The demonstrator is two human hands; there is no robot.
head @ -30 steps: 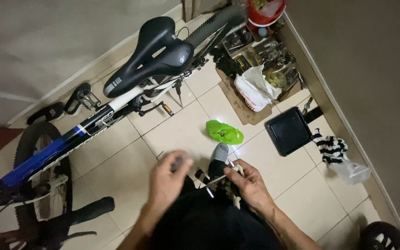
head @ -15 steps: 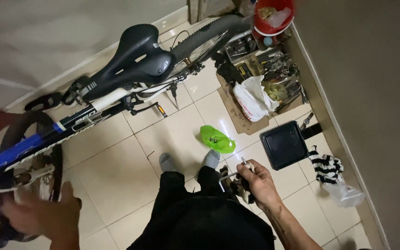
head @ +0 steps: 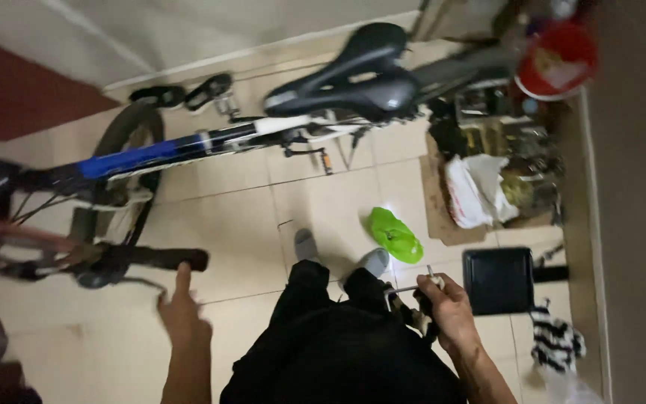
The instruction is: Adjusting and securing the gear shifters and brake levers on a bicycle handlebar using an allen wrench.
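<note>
My right hand [head: 448, 305] is closed around a small metal tool [head: 411, 289] with thin bent arms, held low beside my right leg. Stretched out to the left, my left hand [head: 182, 314] has its index finger pointing up, just under the black handlebar grip [head: 164, 259] of a bicycle. The fingers do not touch the grip. The bicycle has a blue and white frame [head: 151, 152] and a black saddle [head: 353, 79]. It stands across the tiled floor in front of me. My feet in grey socks [head: 305, 244] rest on the tiles.
A green plastic piece [head: 393, 235] lies on the floor by my right foot. A black square tray [head: 498, 280] sits to the right, with a white bag [head: 474, 191] on cardboard behind it. A red tub [head: 558, 60] and clutter line the right wall. The front wheel [head: 111, 158] stands left.
The view has swung left. My left hand left the tool, went out low to the left, and now rises toward the handlebar grip. The right hand keeps the tool.
</note>
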